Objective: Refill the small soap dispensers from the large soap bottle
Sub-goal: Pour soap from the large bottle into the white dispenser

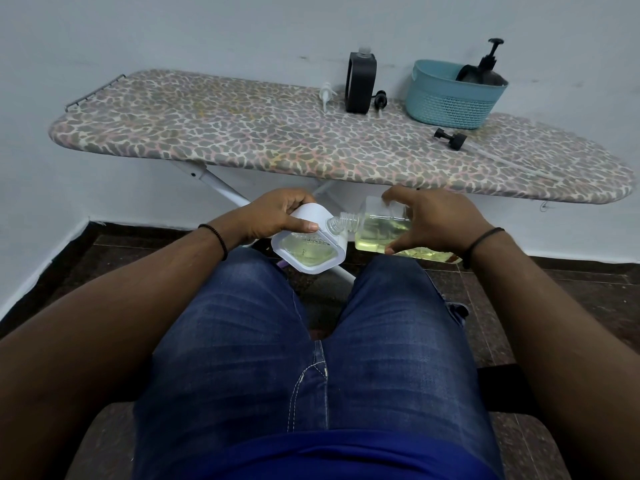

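While your right hand [440, 220] grips the tilted large soap bottle [381, 230] and your left hand [277, 213] clasps the white dispenser [308, 251], you are mid-pour, with the black dispenser [360, 83] still uncapped.

A home room: leopard-print ironing board [242, 133] against a bare painted wall [173, 36], dark tiled floor [571, 282]
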